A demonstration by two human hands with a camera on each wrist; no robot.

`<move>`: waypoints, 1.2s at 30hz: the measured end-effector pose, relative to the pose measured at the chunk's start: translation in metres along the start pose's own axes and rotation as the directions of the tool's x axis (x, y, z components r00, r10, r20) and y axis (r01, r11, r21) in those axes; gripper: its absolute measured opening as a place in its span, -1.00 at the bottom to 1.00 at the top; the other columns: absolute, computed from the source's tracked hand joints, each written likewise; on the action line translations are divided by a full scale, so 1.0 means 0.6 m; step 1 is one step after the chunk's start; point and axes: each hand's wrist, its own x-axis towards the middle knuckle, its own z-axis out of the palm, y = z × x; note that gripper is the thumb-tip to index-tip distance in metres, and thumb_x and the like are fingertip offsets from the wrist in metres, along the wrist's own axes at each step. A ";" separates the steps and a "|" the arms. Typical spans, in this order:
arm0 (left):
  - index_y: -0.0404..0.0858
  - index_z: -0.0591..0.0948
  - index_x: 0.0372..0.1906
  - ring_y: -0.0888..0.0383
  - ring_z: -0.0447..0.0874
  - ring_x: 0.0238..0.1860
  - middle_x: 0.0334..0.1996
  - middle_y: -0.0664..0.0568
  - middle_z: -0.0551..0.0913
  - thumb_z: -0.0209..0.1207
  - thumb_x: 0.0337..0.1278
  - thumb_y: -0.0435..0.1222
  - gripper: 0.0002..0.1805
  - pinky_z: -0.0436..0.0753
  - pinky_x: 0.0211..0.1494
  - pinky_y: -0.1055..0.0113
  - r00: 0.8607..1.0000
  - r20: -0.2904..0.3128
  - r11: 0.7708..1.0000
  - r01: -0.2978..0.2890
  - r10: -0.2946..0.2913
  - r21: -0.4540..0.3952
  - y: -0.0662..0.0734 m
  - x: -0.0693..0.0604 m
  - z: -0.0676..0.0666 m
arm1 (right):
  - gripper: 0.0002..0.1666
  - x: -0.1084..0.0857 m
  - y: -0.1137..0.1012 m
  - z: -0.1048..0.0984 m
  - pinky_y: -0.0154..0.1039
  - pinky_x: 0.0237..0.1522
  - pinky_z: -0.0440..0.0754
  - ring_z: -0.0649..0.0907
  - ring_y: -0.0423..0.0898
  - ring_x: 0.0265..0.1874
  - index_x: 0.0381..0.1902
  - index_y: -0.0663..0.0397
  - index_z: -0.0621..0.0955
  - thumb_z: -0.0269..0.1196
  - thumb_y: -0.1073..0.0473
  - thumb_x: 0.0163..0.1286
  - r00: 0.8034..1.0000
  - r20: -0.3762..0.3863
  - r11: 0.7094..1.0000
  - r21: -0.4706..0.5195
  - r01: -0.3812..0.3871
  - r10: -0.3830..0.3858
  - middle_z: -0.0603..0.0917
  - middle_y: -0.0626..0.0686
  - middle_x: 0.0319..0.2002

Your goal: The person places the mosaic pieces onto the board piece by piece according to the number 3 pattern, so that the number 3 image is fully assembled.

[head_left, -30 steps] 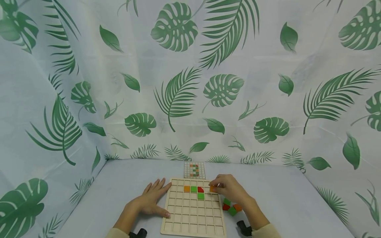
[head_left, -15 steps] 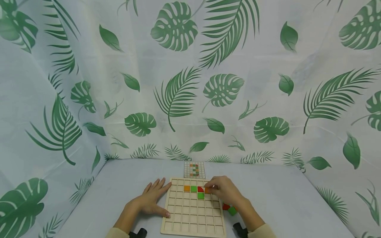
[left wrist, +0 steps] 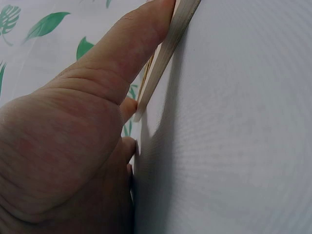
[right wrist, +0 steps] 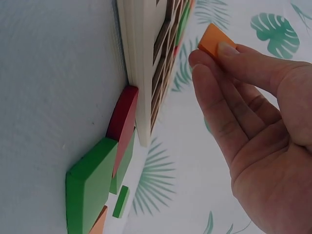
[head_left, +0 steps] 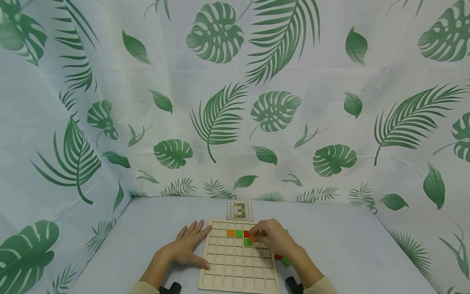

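Note:
A pale wooden grid board [head_left: 229, 261] lies on the table, holding an orange tile [head_left: 230, 232], green tiles [head_left: 239, 233] and a red tile [head_left: 246, 234] in its upper cells. Between thumb and fingers, my right hand [head_left: 273, 237] pinches another orange tile [right wrist: 214, 41], held over the board beside the red tile and the lower green tile [head_left: 247, 242]. In the right wrist view that orange tile is tilted and clear of the board. With fingers spread, my left hand [head_left: 187, 245] rests at the board's left edge, thumb touching the rim.
Right of the board lie loose tiles: a red one [right wrist: 123, 112], green ones [right wrist: 92, 180] and an orange one [right wrist: 99, 222], partly hidden by my right arm in the head view. Behind the board lies a small printed grid card [head_left: 240, 210]. A leaf-patterned cloth [head_left: 235, 122] hangs around the table.
My right hand has moved left over the board with the orange tile, then slightly nearer to me. The left hand and the board stay where they were.

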 end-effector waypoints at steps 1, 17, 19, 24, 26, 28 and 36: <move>0.01 0.12 0.69 -0.24 -0.29 0.71 0.71 -0.18 -0.13 0.49 -0.34 0.43 0.42 -0.30 0.67 -0.33 1.000 0.000 1.000 -0.001 0.001 -0.002 0.000 0.000 0.000 | -0.81 0.000 0.000 0.000 -0.42 -0.40 0.65 0.60 -0.33 -0.46 -0.13 0.14 0.83 0.45 0.36 0.29 1.000 -0.001 1.000 0.002 0.006 -0.006 0.84 -0.06 -0.26; 0.01 0.10 0.69 -0.25 -0.30 0.71 0.71 -0.19 -0.14 0.48 -0.32 0.42 0.41 -0.31 0.67 -0.34 1.000 0.007 1.000 -0.007 0.007 -0.007 -0.001 -0.001 -0.001 | -0.83 0.001 -0.006 0.005 -0.44 -0.43 0.63 0.60 -0.37 -0.47 -0.15 0.12 0.83 0.43 0.37 0.32 0.995 0.050 0.996 0.023 0.083 -0.084 0.81 -0.01 -0.28; 0.01 0.11 0.69 -0.26 -0.30 0.71 0.71 -0.19 -0.14 0.48 -0.32 0.42 0.41 -0.31 0.67 -0.34 1.000 0.008 1.000 -0.008 0.008 -0.008 0.000 -0.001 -0.002 | -0.83 0.001 -0.006 0.006 -0.44 -0.42 0.63 0.60 -0.37 -0.46 -0.16 0.11 0.83 0.43 0.38 0.31 0.995 0.048 0.996 0.019 0.083 -0.083 0.81 -0.04 -0.28; 0.01 0.11 0.69 -0.26 -0.30 0.71 0.71 -0.19 -0.13 0.48 -0.30 0.42 0.40 -0.31 0.67 -0.34 1.000 0.009 1.000 -0.009 0.009 -0.004 0.000 -0.002 -0.002 | -0.84 -0.001 -0.009 0.008 -0.43 -0.40 0.64 0.61 -0.38 -0.43 -0.19 0.10 0.84 0.44 0.38 0.29 0.996 0.040 0.997 -0.006 0.083 -0.083 0.82 -0.08 -0.28; 0.01 0.11 0.69 -0.26 -0.30 0.71 0.71 -0.19 -0.13 0.48 -0.30 0.42 0.40 -0.31 0.67 -0.34 1.000 0.009 1.000 -0.008 0.008 -0.005 0.000 -0.002 -0.003 | -0.85 -0.001 -0.010 0.009 -0.43 -0.37 0.65 0.63 -0.38 -0.40 -0.19 0.10 0.84 0.44 0.36 0.29 0.997 0.043 0.997 -0.018 0.072 -0.071 0.83 -0.07 -0.27; 0.01 0.11 0.69 -0.26 -0.30 0.71 0.71 -0.19 -0.13 0.48 -0.30 0.42 0.40 -0.30 0.67 -0.34 1.000 0.008 1.000 -0.007 0.008 -0.006 0.000 -0.002 -0.003 | -0.85 -0.001 -0.012 0.010 -0.42 -0.34 0.67 0.66 -0.37 -0.37 -0.19 0.09 0.84 0.45 0.35 0.29 0.997 0.048 0.998 -0.027 0.058 -0.056 0.84 -0.05 -0.25; 0.01 0.11 0.69 -0.25 -0.30 0.71 0.71 -0.18 -0.13 0.48 -0.31 0.42 0.40 -0.30 0.67 -0.34 1.000 0.008 1.000 -0.005 0.005 -0.012 0.002 -0.002 -0.004 | -0.84 0.001 -0.014 0.011 -0.41 -0.28 0.70 0.69 -0.36 -0.33 -0.22 0.08 0.84 0.46 0.38 0.26 0.998 0.057 0.999 -0.032 0.033 -0.031 0.84 -0.08 -0.25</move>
